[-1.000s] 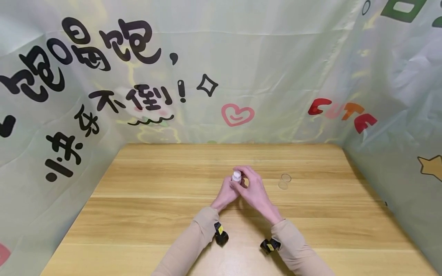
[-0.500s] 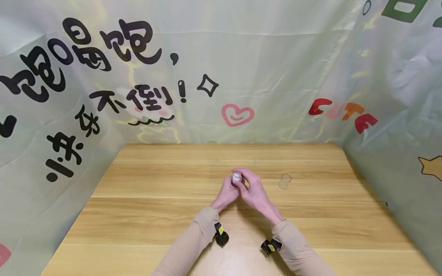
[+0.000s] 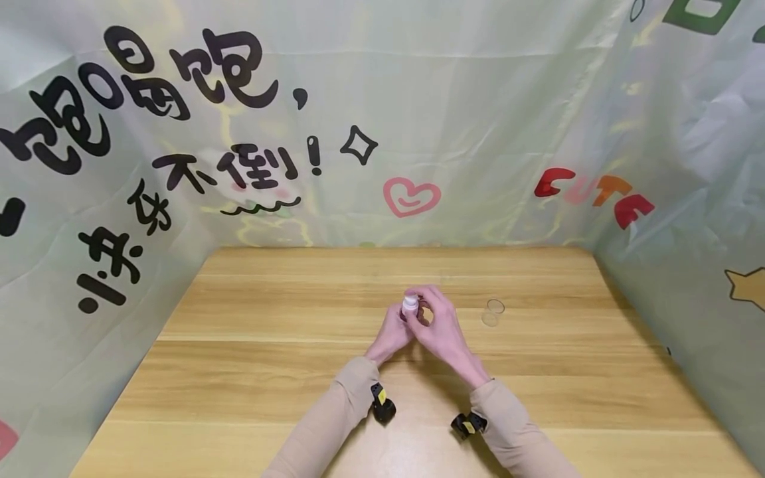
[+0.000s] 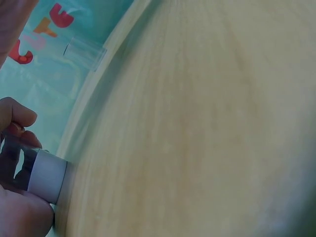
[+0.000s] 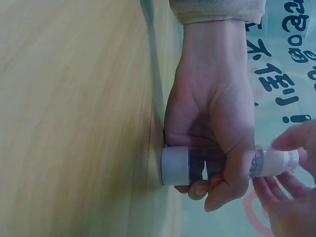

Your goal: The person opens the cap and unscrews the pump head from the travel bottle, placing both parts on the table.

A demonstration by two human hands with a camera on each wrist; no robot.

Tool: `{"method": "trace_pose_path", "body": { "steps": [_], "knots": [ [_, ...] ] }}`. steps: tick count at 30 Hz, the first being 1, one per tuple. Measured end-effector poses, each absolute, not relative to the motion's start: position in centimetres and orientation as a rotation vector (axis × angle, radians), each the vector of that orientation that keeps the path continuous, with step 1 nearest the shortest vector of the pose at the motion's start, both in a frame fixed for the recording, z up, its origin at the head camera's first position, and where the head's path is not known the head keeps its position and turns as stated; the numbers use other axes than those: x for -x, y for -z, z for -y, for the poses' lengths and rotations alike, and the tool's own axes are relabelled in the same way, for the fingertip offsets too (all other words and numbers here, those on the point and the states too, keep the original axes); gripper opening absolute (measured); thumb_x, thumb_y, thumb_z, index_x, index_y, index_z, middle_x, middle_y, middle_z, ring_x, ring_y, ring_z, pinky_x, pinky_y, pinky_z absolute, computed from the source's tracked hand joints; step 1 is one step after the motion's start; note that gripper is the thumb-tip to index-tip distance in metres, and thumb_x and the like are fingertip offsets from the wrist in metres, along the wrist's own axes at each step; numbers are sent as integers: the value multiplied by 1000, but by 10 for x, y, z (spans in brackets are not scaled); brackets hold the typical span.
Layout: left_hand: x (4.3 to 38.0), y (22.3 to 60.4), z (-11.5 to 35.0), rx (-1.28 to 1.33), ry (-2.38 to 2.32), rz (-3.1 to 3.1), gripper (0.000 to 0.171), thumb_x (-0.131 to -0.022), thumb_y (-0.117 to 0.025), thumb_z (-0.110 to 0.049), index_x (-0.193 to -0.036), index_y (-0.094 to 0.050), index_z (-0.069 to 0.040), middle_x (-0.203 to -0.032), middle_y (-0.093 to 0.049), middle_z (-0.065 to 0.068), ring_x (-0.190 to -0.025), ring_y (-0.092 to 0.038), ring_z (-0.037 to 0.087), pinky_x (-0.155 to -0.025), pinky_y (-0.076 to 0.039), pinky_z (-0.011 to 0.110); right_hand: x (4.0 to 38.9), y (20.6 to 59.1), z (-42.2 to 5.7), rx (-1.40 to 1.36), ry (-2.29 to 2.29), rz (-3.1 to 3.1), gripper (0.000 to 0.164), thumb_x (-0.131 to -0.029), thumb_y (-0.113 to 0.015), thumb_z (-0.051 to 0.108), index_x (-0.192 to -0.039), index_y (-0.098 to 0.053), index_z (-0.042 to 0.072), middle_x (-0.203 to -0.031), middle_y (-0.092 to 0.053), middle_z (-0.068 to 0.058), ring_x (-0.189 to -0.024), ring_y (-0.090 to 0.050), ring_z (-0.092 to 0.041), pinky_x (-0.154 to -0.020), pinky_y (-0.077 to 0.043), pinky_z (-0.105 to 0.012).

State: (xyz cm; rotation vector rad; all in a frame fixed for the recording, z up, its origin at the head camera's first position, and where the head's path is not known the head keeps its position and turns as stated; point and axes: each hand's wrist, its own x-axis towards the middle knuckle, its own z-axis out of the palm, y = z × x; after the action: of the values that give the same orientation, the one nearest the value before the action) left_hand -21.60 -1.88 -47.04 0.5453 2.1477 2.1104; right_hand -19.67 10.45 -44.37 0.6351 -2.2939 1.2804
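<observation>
A small clear bottle [image 5: 214, 160] with a pale base band [image 4: 47, 176] is gripped by my left hand [image 3: 392, 332], whose fingers wrap round its body. In the head view it stands between both hands over the middle of the table. At its upper end is a white top [image 5: 276, 163], with a ridged clear collar below it. My right hand [image 3: 439, 330] holds this white top between thumb and fingers. In the right wrist view the base meets or nearly meets the wood. My left fingers hide part of the bottle's body.
A clear open cylinder [image 3: 491, 313] stands on the wooden table [image 3: 269, 378] to the right of my hands. A printed cloth [image 3: 466, 119] borders the table at the back and both sides. Black cameras sit on both wrists.
My right fingers have shifted round the white top, first turning inward, then back outward. My left hand has kept its grip on the bottle. The clear cylinder has stayed in place.
</observation>
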Motion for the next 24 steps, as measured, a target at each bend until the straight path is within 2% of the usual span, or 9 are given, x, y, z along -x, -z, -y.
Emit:
{"method": "trace_pose_path", "body": {
  "steps": [3,7,10,13,20,22,24],
  "knots": [
    [216,469,19,-537,-2096,-2138,18,-79,-55,13,-93,-58,22,-94,-60,44,-74,-59,2,-78,-50,16,196,444,-104,-641,-1298,2301,46,-78,-76,-4,-121,-63,-1,-120,-64,-19,-108,-65,-35,-97,-55,-50],
    [216,468,19,-553,-2069,-2192,19,-81,-58,10,-96,-60,22,-96,-62,41,-77,-57,2,-81,-48,16,197,445,-102,-605,-1269,2310,45,-78,-80,-1,-120,-65,0,-114,-66,-18,-100,-68,-32,-90,-58,-46],
    [215,467,20,-548,-2060,-2223,23,-83,-60,7,-100,-62,21,-98,-66,38,-78,-58,-2,-82,-49,16,198,445,-101,-604,-1272,2279,38,-78,-78,-5,-115,-67,-1,-110,-70,-19,-98,-70,-33,-88,-59,-42],
    [215,467,21,-539,-2063,-2220,24,-82,-61,5,-101,-61,21,-98,-65,38,-76,-57,-4,-80,-50,16,199,444,-102,-633,-1301,2247,37,-78,-75,-10,-114,-67,-3,-111,-70,-21,-102,-70,-35,-92,-58,-42],
    [215,467,21,-531,-2062,-2221,23,-82,-61,6,-100,-61,21,-95,-63,38,-73,-55,-2,-76,-49,15,198,440,-103,-657,-1330,2215,38,-79,-73,-12,-116,-67,-4,-114,-70,-22,-106,-69,-36,-96,-56,-44],
    [214,466,21,-522,-2060,-2227,25,-82,-61,5,-102,-61,21,-90,-65,34,-73,-54,-1,-75,-48,16,198,439,-103,-650,-1334,2213,39,-79,-73,-12,-116,-66,-5,-113,-70,-22,-106,-69,-36,-96,-56,-44],
    [213,465,21,-517,-2051,-2239,24,-82,-61,5,-100,-61,20,-81,-65,24,-71,-53,0,-72,-48,17,198,437,-103,-641,-1341,2211,39,-79,-73,-12,-117,-66,-5,-113,-70,-22,-105,-69,-36,-95,-56,-45]
  ]
}}
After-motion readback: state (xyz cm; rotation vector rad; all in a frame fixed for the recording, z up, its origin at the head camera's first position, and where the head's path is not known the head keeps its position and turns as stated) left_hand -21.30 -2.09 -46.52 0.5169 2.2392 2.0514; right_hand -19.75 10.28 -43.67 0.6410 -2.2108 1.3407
